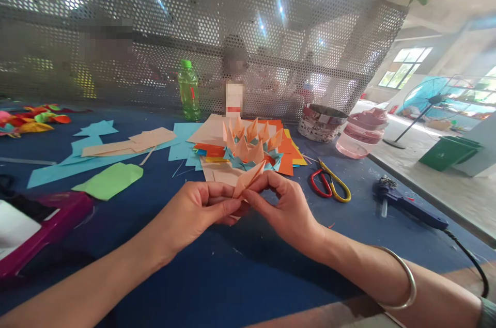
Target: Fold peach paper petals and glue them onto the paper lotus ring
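Both my hands meet over the blue table (240,276) and pinch one small folded peach paper piece (248,178). My left hand (197,209) grips its lower left side with closed fingers. My right hand (284,206) pinches the right side; a silver bangle sits on that forearm. Just beyond the hands lies a paper flower (251,150) made of peach points with teal points around its base, resting on a stack of orange, yellow and peach sheets (289,155).
Red-and-yellow scissors (330,183) and a dark blue glue gun (403,203) with its cord lie to the right. A green bottle (188,89), a woven basket (321,122) and a pink jar (360,134) stand at the back by a perforated metal screen. Teal, peach and green papers (110,181) spread left.
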The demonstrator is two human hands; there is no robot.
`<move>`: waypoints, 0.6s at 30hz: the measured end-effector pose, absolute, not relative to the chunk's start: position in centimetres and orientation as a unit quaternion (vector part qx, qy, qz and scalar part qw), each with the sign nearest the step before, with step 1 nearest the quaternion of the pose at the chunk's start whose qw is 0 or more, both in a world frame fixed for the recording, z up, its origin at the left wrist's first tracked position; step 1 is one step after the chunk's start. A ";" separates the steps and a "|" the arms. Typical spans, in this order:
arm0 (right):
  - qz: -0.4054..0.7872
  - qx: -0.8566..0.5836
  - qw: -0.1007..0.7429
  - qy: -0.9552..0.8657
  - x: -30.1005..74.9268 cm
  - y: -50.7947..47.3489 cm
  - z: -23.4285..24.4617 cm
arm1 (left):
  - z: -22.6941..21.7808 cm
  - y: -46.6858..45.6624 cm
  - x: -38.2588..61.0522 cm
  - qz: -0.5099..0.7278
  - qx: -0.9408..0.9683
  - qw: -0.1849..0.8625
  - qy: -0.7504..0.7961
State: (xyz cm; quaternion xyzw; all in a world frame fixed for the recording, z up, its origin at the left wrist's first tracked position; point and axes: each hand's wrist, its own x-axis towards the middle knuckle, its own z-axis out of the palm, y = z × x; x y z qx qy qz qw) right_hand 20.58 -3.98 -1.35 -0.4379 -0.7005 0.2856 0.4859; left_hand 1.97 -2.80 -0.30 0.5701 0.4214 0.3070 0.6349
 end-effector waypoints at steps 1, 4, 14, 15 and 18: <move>0.284 -0.437 0.485 -0.702 20.6 -4.0 -1.3 | -0.3 -2.8 2.0 0.307 0.569 0.634 0.424; 0.259 -0.442 0.487 -0.708 20.6 -4.0 -1.3 | -0.4 -2.7 2.0 0.305 0.573 0.627 0.432; 0.246 -0.437 0.485 -0.717 20.6 -4.0 -1.4 | -0.7 -2.6 1.9 0.290 0.624 0.578 0.439; 0.248 -0.435 0.484 -0.718 20.6 -4.0 -1.4 | -0.6 -2.7 1.8 0.288 0.626 0.577 0.439; 0.258 -0.431 0.489 -0.713 20.5 -4.0 -1.5 | -0.4 -2.8 1.7 0.281 0.632 0.576 0.436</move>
